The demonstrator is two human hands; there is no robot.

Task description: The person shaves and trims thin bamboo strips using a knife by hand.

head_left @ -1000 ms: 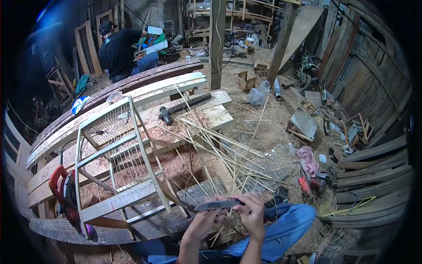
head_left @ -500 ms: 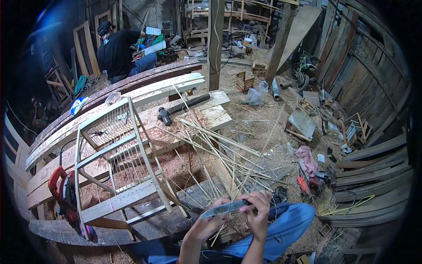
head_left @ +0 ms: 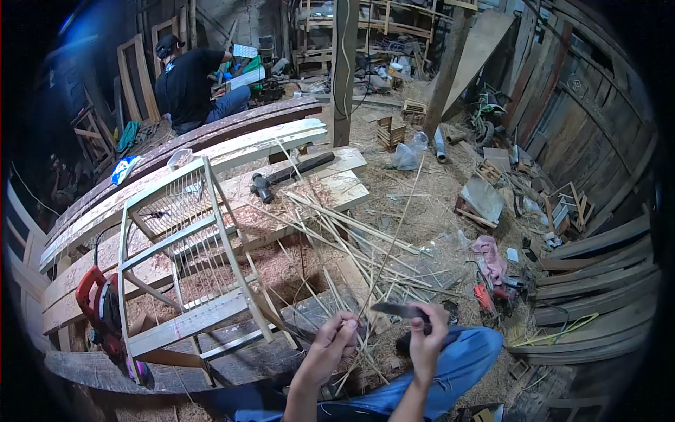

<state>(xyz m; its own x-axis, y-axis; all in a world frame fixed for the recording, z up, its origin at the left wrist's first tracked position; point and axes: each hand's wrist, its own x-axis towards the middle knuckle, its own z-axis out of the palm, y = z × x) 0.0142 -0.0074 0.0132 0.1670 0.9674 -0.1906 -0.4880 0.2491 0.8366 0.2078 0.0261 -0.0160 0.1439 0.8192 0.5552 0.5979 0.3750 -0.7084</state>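
My right hand (head_left: 427, 336) is wrapped around the handle of a knife (head_left: 395, 309), its dark blade pointing left. My left hand (head_left: 332, 346) pinches the lower end of a long thin wooden strip (head_left: 391, 247), which slants up and away to the right. The blade tip is close to the strip near my left fingers; whether they touch I cannot tell. Beyond my hands lies a loose pile of similar strips (head_left: 355, 243). To the left stands a small wooden chair-like frame (head_left: 228, 243) with thin slats.
A hammer (head_left: 261, 187) rests on wooden planks (head_left: 344, 184) among shavings. A red power tool (head_left: 91, 292) is at the left. Another person (head_left: 188, 88) sits at the back left. A wooden post (head_left: 344, 77) rises ahead. Stacked boards (head_left: 598, 288) line the right side.
The knife has moved right, off my left hand, and its blade now lies near the strip. My hands are farther apart. The strip's far end has swung left.
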